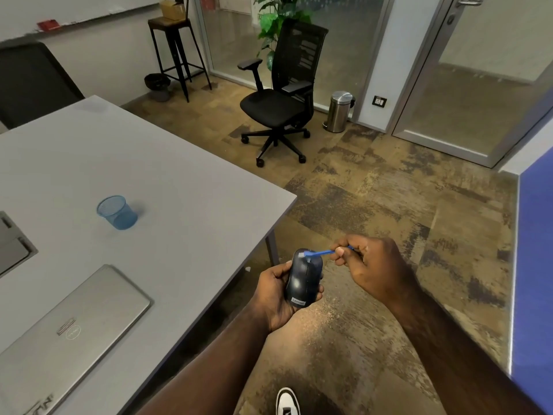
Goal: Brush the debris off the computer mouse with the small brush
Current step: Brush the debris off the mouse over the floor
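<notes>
My left hand (273, 295) holds a dark computer mouse (302, 280) from below, off the table's right edge and above the floor. The mouse lies top side up, its label end towards me. My right hand (368, 265) pinches a small blue brush (321, 252) by its thin handle. The brush's pale head rests on the far end of the mouse, near the buttons. Debris on the mouse is too small to make out.
A grey table (179, 181) fills the left, bearing a closed silver laptop (68, 327) and a blue mesh cup (117, 212). A black office chair (281, 97) and a steel bin (339, 111) stand on the carpet beyond. A blue panel (532, 265) is at right.
</notes>
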